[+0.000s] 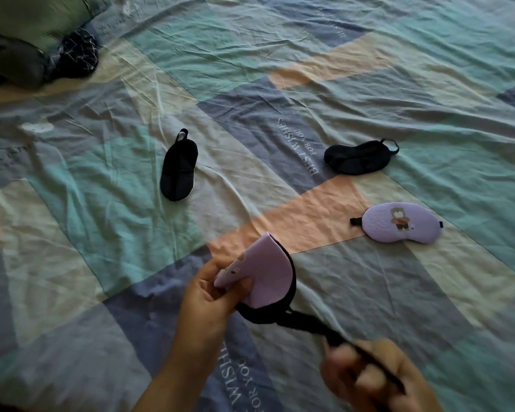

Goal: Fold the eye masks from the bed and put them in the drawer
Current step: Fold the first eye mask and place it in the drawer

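Note:
A lilac eye mask [263, 276] with a black back is folded in half, and my left hand [211, 295] pinches it at the fold above the bed. Its black strap [315, 324] stretches down to the right into my right hand [369, 379], which is blurred and closed around it. A second lilac mask [402, 223] with a bear print lies flat to the right. Two black masks lie farther back, one at centre left [177, 171] and one at centre right [357, 157]. No drawer is in view.
The bed is covered by a wrinkled patchwork sheet [280, 84] in teal, blue, cream and peach with printed words. A dark pillow or bundle of bedding [33, 46] sits at the far left corner.

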